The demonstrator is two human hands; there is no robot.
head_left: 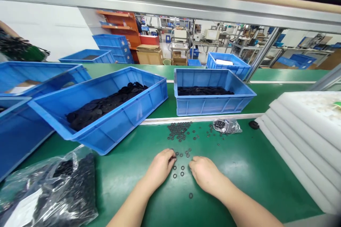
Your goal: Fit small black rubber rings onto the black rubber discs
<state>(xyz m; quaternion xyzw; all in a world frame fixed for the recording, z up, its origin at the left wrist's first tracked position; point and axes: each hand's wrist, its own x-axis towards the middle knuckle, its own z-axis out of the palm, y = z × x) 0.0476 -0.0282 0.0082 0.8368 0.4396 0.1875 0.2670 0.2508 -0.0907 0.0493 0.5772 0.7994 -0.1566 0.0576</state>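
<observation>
Small black rings lie on the green table, which I see in the head view. My left hand [161, 166] rests low over the table, thumb and fingers closed together beside a few loose rings [181, 155]. What its fingertips hold, if anything, is hidden. Across a small gap, my right hand [204, 172] is curled with its fingertips pinched toward the table, and its fingers cover whatever is under them. Between the two hands, several rings [182, 167] lie flat in two short rows. One separate ring [190, 195] lies nearer to me, below my right hand.
Beyond the hands lies a pile of rings [179, 130], with a clear plastic bag of small parts [227, 126] to its right. Blue bins [213, 106] of black discs stand behind. A big bag of black parts [53, 188] sits left; white foam sheets [301, 149] are stacked right.
</observation>
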